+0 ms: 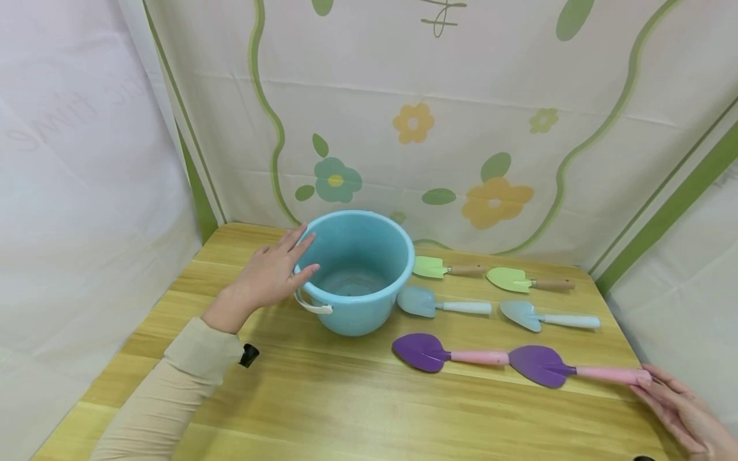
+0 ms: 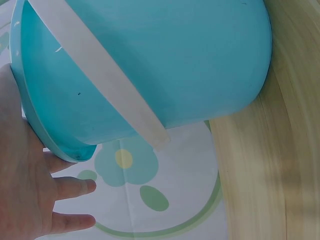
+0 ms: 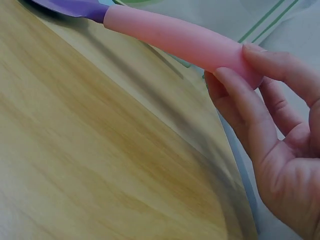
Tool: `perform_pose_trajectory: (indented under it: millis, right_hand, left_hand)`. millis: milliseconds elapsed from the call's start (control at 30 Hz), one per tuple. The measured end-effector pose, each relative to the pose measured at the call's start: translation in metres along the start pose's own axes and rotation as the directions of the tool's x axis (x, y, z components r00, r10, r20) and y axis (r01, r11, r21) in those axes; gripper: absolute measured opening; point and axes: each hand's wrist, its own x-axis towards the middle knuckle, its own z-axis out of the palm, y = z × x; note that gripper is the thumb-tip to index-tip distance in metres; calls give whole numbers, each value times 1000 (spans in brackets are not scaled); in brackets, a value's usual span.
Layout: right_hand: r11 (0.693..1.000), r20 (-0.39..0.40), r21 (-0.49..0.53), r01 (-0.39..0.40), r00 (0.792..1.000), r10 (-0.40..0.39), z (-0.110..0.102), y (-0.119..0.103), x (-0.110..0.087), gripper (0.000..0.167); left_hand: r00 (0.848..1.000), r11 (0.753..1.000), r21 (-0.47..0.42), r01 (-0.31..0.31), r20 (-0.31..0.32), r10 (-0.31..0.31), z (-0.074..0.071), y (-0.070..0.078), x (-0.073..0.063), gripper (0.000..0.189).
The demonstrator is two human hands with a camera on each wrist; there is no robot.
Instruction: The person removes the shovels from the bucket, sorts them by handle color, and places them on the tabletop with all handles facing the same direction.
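A light blue bucket (image 1: 360, 317) with a white handle (image 2: 102, 75) stands upright on the wooden table. My left hand (image 1: 268, 275) rests on its left rim with fingers extended; in the left wrist view, several fingers reach past the rim. At the table's right edge, my right hand (image 1: 686, 410) pinches the handle end of a purple trowel (image 1: 542, 366) between thumb and fingers. That pink handle (image 3: 175, 42) appears raised off the wood in the right wrist view. To its left lies another purple trowel (image 1: 423, 352), its pink handle end by the held trowel's blade.
Two green trowels with wooden handles, one left (image 1: 431, 267) and one right (image 1: 510, 280), lie at the back. Two pale blue trowels, left (image 1: 418, 301) and right (image 1: 521, 315), lie before them. A patterned cloth (image 1: 369, 96) hangs behind the table (image 1: 369, 410).
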Motion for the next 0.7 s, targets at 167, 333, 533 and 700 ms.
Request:
perform_pose_trajectory:
  millis: [167, 333, 533, 700]
  right_hand:
    - [994, -72, -109, -24, 997, 16, -3, -2, -2, 54]
    - [978, -94, -207, -31, 995, 12, -6, -1, -3, 58]
    - [961, -133, -265, -73, 990, 39, -9, -1, -3, 57]
    - [949, -171, -300, -95, 984, 45, -8, -3, -3, 55]
  left_hand:
    - [1000, 1000, 3, -3, -1, 3, 0, 0, 0, 74]
    - [1000, 1000, 2, -5, -1, 5, 0, 0, 0, 74]
    - [1000, 1000, 4, -8, -5, 8, 0, 0, 0, 74]
    - [1000, 1000, 5, -9, -11, 9, 0, 0, -1, 73]
